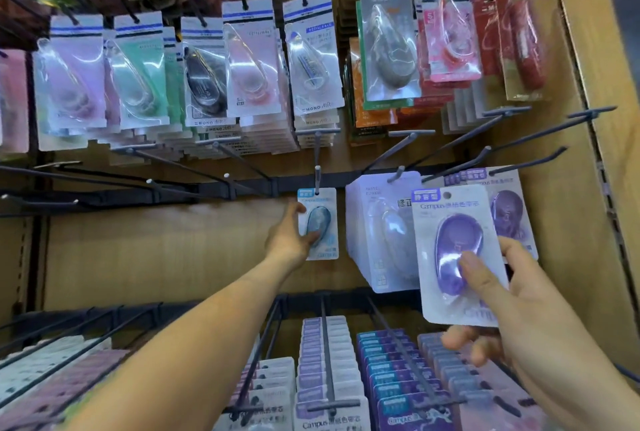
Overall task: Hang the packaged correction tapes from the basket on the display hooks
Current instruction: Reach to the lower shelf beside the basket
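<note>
The left hand (291,236) grips a blue pack (320,222) at centre, its top on a hook (317,176). At 4 o'clock of it the right hand (523,293) pinches a purple pack (450,233), thumb on the blister. Between them hangs a white stack (381,233), and more purple packs (512,212) hang at 3 o'clock.

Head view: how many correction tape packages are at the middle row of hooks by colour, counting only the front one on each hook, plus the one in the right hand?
Blue: 1, the blue package, held by the left hand.
White: 1, the white package.
Purple: 2, the hanging purple package and the held purple package in the right hand.
Total: 4
</note>
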Action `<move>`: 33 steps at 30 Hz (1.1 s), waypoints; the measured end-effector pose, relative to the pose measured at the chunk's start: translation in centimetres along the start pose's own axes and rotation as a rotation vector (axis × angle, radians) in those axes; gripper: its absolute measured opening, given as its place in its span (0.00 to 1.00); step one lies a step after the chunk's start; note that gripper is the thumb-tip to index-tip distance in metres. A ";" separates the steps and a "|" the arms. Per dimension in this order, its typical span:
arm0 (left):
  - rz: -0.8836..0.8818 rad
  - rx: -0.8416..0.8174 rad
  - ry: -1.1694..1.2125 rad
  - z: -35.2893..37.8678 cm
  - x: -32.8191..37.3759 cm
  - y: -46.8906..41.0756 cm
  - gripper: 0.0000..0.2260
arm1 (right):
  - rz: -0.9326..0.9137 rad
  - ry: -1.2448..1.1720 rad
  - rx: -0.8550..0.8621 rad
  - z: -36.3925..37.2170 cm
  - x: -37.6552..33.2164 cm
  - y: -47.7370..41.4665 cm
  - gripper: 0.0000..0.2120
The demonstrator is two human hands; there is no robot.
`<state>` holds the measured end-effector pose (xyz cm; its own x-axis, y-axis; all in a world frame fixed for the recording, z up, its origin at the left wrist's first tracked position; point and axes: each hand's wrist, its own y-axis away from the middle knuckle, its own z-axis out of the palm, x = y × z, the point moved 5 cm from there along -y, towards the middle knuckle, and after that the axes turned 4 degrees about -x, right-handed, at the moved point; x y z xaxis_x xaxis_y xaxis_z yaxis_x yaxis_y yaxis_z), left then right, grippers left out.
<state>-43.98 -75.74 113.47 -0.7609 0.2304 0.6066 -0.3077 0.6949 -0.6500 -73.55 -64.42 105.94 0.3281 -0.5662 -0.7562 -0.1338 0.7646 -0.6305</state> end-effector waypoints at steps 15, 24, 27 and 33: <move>0.304 -0.024 -0.740 -7.7 9.4 12.6 0.11 | -0.088 0.103 -0.098 -0.8 0.3 0.6 0.13; 0.536 -0.387 0.254 -2.3 13.8 18.0 0.21 | -0.108 -0.123 -0.129 -0.5 -0.5 1.3 0.11; 0.597 -0.268 0.295 -0.2 15.2 19.4 0.13 | -0.110 -0.231 -0.108 -1.4 -0.7 1.5 0.13; 0.608 -0.292 0.451 2.7 19.6 20.6 0.30 | -0.124 -0.247 0.009 -4.9 -1.0 2.4 0.11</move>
<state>-66.75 -58.71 110.69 -0.4244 0.8341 0.3523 0.2947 0.4951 -0.8173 -78.74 -63.51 104.29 0.5598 -0.5639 -0.6071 -0.0708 0.6975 -0.7131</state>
